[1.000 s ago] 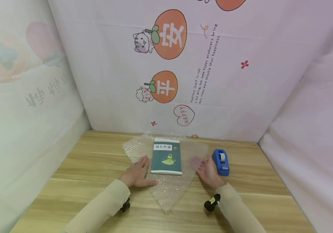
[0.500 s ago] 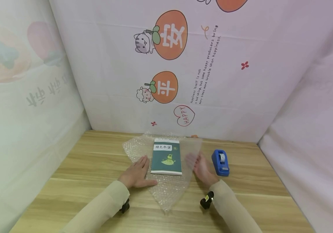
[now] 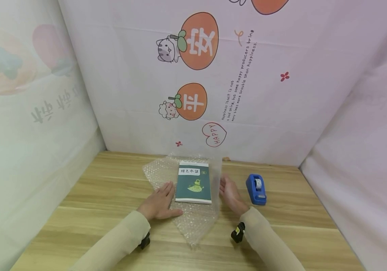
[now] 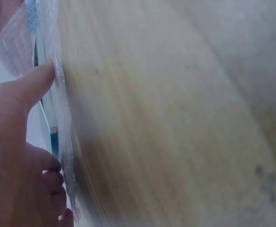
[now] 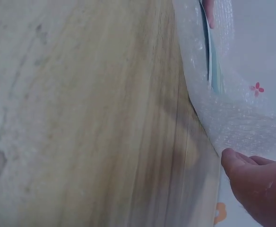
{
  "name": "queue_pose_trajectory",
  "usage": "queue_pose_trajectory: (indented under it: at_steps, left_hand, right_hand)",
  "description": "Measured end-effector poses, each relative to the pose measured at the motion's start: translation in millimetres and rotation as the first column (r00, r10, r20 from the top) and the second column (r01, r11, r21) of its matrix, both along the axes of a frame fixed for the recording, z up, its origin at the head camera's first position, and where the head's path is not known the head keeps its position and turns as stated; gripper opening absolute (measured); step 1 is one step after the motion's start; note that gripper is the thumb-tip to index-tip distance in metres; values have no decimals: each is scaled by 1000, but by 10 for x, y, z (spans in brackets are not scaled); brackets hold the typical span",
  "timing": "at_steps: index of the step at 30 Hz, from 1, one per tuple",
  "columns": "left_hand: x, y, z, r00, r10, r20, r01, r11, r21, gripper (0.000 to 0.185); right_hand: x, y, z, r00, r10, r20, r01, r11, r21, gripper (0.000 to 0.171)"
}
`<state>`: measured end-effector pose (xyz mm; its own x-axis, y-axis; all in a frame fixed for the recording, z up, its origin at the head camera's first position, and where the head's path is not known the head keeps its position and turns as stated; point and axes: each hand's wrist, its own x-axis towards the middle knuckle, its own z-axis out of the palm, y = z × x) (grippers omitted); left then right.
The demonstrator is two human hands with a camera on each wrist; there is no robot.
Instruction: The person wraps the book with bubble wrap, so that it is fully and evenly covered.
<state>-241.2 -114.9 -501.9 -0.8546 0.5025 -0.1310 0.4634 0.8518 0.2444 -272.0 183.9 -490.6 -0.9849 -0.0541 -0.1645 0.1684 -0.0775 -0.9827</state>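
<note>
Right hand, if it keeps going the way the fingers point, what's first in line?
Probably nothing close: the right hand points away toward the backdrop, running alongside the raised bubble wrap flap. Tape dispenser sits off to its right. Depth unclear.

Clear, bumpy plastic bubble wrap (image 3: 193,222), matt green paper-covered booklet (image 3: 193,183), glossy blue plastic tape dispenser (image 3: 256,188), smooth pale wood-grain table (image 3: 105,188), printed cloth backdrop (image 3: 281,113).

Book (image 3: 193,182) lying on the bubble wrap (image 3: 193,220) on the counter (image 3: 112,188), left hand (image 3: 159,203) pressed on the wrap just left of the book, right hand (image 3: 231,196) just right of the book behind the wrap's raised flap, tape dispenser (image 3: 256,189) further right of the book, backdrop wall (image 3: 264,113) behind the book
</note>
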Motion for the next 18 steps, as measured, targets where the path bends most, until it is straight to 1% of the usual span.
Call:
queue_pose_trajectory:
  at_steps: [3,8,14,18]
  left_hand:
    - [-4,4,-8,1000,-14,-8,14,1000,-6,104]
    - [-4,7,-15,1000,-28,-8,28,1000,-7,102]
    - [11,9,11,999,-38,14,37,999,14,101]
    - [9,14,32,999,-43,27,43,999,15,100]
  right_hand:
    - [6,-30,10,999,21,-31,-20,999,30,63]
    - [18,-94,24,995,65,-73,-61,996,63,64]
    - [30,-151,45,989,112,-98,-98,986,135,68]
    - [30,-176,53,982,143,-123,-121,977,174,66]
